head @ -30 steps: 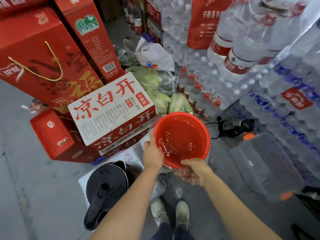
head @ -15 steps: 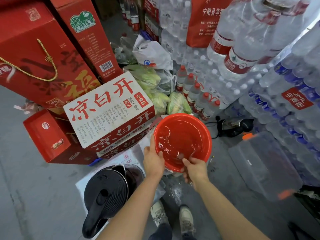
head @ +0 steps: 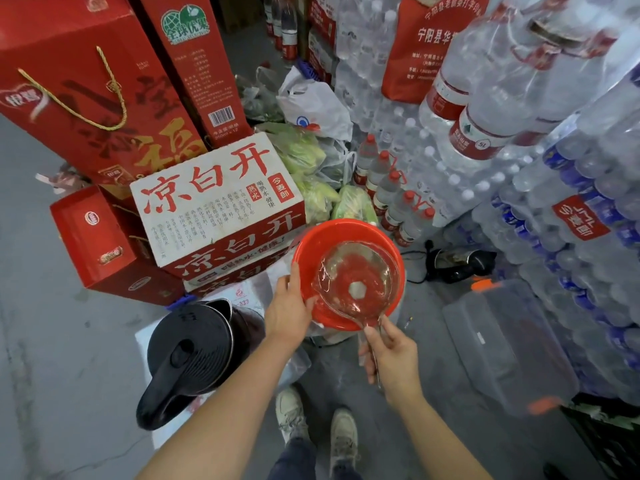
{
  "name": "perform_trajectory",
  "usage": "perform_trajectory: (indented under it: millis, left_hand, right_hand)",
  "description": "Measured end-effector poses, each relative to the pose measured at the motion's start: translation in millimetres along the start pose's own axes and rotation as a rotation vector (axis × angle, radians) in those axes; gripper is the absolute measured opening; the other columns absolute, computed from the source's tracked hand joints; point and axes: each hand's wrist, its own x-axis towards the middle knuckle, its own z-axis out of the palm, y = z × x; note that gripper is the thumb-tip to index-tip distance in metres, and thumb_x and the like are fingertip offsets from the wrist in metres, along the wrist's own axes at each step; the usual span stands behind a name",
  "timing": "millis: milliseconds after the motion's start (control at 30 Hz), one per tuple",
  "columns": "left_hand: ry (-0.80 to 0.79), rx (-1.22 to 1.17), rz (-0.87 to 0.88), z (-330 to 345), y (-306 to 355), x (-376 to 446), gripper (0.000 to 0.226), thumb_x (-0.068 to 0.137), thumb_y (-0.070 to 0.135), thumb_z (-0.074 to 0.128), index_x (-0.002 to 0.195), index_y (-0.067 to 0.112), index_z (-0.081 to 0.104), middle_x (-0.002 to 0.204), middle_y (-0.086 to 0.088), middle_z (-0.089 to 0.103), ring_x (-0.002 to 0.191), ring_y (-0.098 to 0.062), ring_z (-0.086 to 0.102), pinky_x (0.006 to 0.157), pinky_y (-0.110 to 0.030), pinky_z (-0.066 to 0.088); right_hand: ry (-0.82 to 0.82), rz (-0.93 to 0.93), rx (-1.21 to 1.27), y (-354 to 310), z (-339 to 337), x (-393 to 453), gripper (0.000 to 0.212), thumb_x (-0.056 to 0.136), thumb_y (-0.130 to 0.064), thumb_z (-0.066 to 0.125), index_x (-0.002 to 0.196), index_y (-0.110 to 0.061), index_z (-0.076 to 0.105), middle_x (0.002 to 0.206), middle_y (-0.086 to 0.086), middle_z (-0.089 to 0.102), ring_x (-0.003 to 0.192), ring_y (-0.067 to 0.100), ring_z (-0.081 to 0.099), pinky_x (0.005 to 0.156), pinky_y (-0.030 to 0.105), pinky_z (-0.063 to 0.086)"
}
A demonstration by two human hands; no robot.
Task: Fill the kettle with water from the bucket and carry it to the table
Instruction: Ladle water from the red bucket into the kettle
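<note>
Scooping step in hand. Red bucket [head: 301, 251] sits on the floor against the white carton [head: 214, 199], water inside. Black kettle [head: 192, 348], lid up, stands just left of it on the floor. Left hand [head: 289, 308] clamps the bucket's near rim. Right hand [head: 393, 355] has its fingers [head: 375, 336] closed on the handle of a clear ladle [head: 356, 275] held over the bucket; probably full, glare hides the level. Next move calls for a level swing left to the kettle mouth.

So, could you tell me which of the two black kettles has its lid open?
The black kettle beside the left hand, at the lower left, has its lid raised. The other kettle lies on its side right of the red bucket.
</note>
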Motion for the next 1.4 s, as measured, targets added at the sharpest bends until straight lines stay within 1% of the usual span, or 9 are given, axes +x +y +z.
perform_trajectory:
  millis: [400,533,633,700,833,900,1033,1233,1400]
  left_hand:
    - [-0.070,0.164,0.045,-4.1,1.3,-12.0,0.078,0.093,0.043,0.054,0.152,0.022,0.007,0.135,-0.007,0.045,0.109,-0.027,0.059,0.072,-0.040,0.055]
    - [-0.054,0.322,0.123,-15.8,1.1,-14.6,0.071,0.091,0.034,0.059,0.149,0.014,0.023,0.147,-0.008,0.038,0.128,-0.031,0.045,0.098,-0.045,0.047]
    - [0.096,0.499,0.313,-38.6,-4.8,-28.8,0.064,0.085,0.017,0.060,0.144,0.009,0.038,0.146,-0.012,0.044,0.136,-0.033,0.038,0.115,-0.044,0.025]
    - [0.220,0.563,0.370,-60.8,-16.6,-40.9,0.064,0.077,0.017,0.067,0.138,0.009,0.049,0.141,-0.014,0.051,0.133,-0.034,0.043,0.117,-0.046,0.021]
    - [0.208,0.605,0.104,-107.9,-58.9,-67.0,0.083,0.076,0.054,0.066,0.146,0.019,0.038,0.153,-0.010,0.038,0.141,-0.034,0.029,0.118,-0.055,0.013]
    - [0.080,0.546,-0.133,-121.2,-78.6,-75.5,0.104,0.068,0.071,0.062,0.151,0.025,0.021,0.160,-0.007,0.021,0.145,-0.037,0.017,0.113,-0.062,0.015]
    - [-0.064,0.265,-0.283,-128.3,-97.7,-81.6,0.117,0.057,0.071,0.072,0.150,0.032,0.012,0.155,-0.007,0.020,0.136,-0.041,0.026,0.102,-0.057,0.040]
    - [-0.089,0.205,-0.292,-116.8,-91.2,-79.8,0.132,0.046,0.068,0.079,0.148,0.041,0.000,0.159,-0.008,0.000,0.142,-0.044,0.009,0.102,-0.068,0.034]
    - [0.091,0.072,-0.230,-126.0,-90.3,-97.9,0.116,0.051,0.053,0.076,0.146,0.036,0.011,0.155,-0.009,0.012,0.141,-0.039,0.013,0.100,-0.063,0.039]
  right_hand:
    - [-0.059,-0.077,0.080,-16.0,-18.2,-12.8,0.061,0.094,-0.008,0.062,0.150,-0.017,0.040,0.061,0.016,0.060,0.034,0.015,0.040,0.032,0.024,0.038]
    - [-0.072,-0.080,0.095,-16.6,-19.7,-15.7,0.060,0.093,-0.008,0.063,0.149,-0.016,0.042,0.064,0.021,0.058,0.034,0.017,0.040,0.032,0.024,0.039]
    - [-0.109,-0.078,0.109,-20.4,-22.0,-21.7,0.058,0.093,-0.006,0.062,0.147,-0.016,0.045,0.065,0.024,0.056,0.034,0.017,0.041,0.031,0.024,0.038]
    - [-0.138,-0.080,0.123,-24.5,-24.1,-25.7,0.060,0.090,-0.009,0.066,0.147,-0.016,0.046,0.065,0.025,0.056,0.033,0.017,0.041,0.030,0.023,0.037]
    - [-0.184,-0.087,0.123,-37.7,-22.7,-38.9,0.117,0.047,-0.058,0.090,0.146,-0.016,0.046,0.061,0.021,0.059,0.032,0.017,0.042,0.031,0.023,0.038]
    - [-0.198,-0.098,0.131,-41.4,-20.9,-44.1,0.126,0.038,-0.062,0.091,0.147,-0.017,0.045,0.059,0.020,0.059,0.032,0.018,0.042,0.030,0.023,0.037]
    - [-0.261,-0.118,0.140,-50.0,-10.0,-54.4,0.117,0.030,-0.064,0.091,0.136,-0.029,0.054,0.055,0.016,0.058,0.030,0.015,0.040,0.030,0.022,0.036]
    - [-0.327,-0.125,0.137,-52.1,7.5,-68.4,0.124,0.030,-0.063,0.092,0.140,-0.028,0.046,0.056,0.018,0.056,0.029,0.016,0.038,0.030,0.022,0.035]
    - [-0.428,-0.118,0.086,-46.4,15.3,-69.9,0.079,0.073,-0.026,0.076,0.145,-0.023,0.043,0.058,0.018,0.054,0.030,0.017,0.037,0.031,0.022,0.035]
